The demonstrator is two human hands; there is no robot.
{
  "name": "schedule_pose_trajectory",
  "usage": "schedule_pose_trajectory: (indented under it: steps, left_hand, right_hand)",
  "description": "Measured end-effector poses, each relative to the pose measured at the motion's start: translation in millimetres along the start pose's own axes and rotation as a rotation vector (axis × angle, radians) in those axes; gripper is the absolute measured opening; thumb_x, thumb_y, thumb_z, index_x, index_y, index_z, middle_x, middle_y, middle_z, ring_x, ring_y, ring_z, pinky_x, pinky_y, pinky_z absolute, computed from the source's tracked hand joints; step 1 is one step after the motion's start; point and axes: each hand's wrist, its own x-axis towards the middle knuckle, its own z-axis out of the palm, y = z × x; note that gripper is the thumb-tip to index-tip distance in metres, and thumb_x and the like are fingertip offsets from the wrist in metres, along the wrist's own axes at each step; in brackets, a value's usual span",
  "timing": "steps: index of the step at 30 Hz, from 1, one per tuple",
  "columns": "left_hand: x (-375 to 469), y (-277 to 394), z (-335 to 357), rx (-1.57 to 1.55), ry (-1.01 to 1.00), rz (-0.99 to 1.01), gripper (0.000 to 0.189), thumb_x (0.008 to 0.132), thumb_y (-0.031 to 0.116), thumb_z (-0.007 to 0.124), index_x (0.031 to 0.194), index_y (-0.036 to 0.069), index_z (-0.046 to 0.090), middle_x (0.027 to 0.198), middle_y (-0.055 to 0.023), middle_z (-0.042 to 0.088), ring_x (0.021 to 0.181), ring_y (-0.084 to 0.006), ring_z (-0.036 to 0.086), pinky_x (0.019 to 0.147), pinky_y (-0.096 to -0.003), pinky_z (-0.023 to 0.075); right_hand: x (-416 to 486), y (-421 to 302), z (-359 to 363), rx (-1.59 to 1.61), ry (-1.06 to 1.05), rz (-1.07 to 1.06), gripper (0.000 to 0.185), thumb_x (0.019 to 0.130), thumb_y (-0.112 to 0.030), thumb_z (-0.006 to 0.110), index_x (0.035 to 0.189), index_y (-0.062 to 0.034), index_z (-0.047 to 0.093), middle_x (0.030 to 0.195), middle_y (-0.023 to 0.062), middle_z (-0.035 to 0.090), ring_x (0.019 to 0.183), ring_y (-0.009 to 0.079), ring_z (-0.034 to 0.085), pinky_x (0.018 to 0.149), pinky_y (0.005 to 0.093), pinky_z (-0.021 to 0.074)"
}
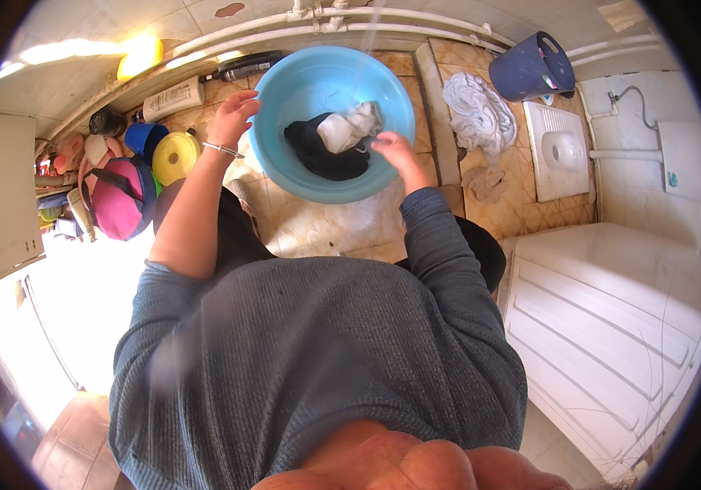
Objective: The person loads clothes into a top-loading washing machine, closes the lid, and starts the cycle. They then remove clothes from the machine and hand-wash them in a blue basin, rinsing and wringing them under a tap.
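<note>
A light-blue plastic basin [332, 195] stands on the tiled floor before me. Inside it lie a black garment [319, 150] and a bunched white cloth [350, 128], the white partly on top of the black. A thin stream of water [367, 55] falls into the basin from above. My left hand [239, 116], with a bracelet at the wrist, is at the basin's left rim, fingers loosely bent and holding nothing. Over the front right of the basin is my right hand [394, 150], its fingertips close to the white cloth; nothing shows in its grasp.
Left are a white bottle [173, 98], a black bottle [249, 66], a yellow lidded container [176, 158], a blue cup [145, 138] and a pink bag [117, 199]. Right are a wet pale cloth [479, 113], a dark-blue bucket [525, 70], a squat toilet [558, 152] and a white appliance [601, 306].
</note>
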Motion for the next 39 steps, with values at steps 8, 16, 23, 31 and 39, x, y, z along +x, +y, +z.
schedule_pose_trajectory:
  steps: [8,16,23,31,39]
  left_hand:
    - [-3,8,24,0.036,-0.113,0.06,0.037,0.084,0.021,0.061,0.118,0.008,0.054,0.111,-0.0032,0.059,0.1,-0.0119,0.055,0.084,-0.0261,0.0404]
    - [-5,11,33,0.074,-0.14,0.038,0.035,0.086,0.015,0.06,0.117,0.001,0.053,0.111,-0.0059,0.058,0.103,-0.0143,0.052,0.09,-0.0278,0.0398]
    - [2,9,33,0.071,-0.124,0.008,0.033,0.086,0.009,0.057,0.117,-0.001,0.053,0.112,-0.0078,0.057,0.105,-0.016,0.052,0.092,-0.0295,0.0395]
    - [7,7,32,0.118,-0.12,0.037,0.034,0.086,0.013,0.059,0.117,0.0,0.054,0.108,-0.0051,0.058,0.102,-0.0137,0.053,0.09,-0.0275,0.0401]
    - [3,12,33,0.15,-0.089,0.076,0.033,0.086,0.017,0.061,0.115,0.002,0.056,0.107,-0.0039,0.059,0.1,-0.0122,0.053,0.088,-0.0251,0.0403]
  right_hand:
    - [26,58,88,-0.355,-0.347,-0.025,0.065,0.069,-0.027,0.073,0.126,-0.0073,0.049,0.118,0.0181,0.053,0.109,0.0328,0.053,0.091,0.0397,0.0439]
    - [47,75,150,-0.447,-0.33,0.08,0.076,0.079,-0.015,0.063,0.143,-0.0131,0.021,0.126,0.0259,0.046,0.106,0.0422,0.051,0.089,0.048,0.0442]
    - [58,77,189,-0.597,-0.397,0.116,0.045,0.083,-0.015,0.05,0.128,-0.0074,0.047,0.092,0.0227,0.065,0.086,0.0383,0.063,0.072,0.046,0.0497]
    - [81,-85,92,0.279,-0.377,-0.19,0.019,0.083,-0.017,0.054,0.077,-0.0013,0.063,0.068,0.0026,0.059,0.066,0.0115,0.053,0.061,0.0286,0.0431]
    - [23,-126,-77,1.306,-0.26,-0.444,0.014,0.081,-0.013,0.063,0.088,-0.0016,0.065,0.089,0.0041,0.062,0.086,0.0127,0.056,0.081,0.0252,0.0422]
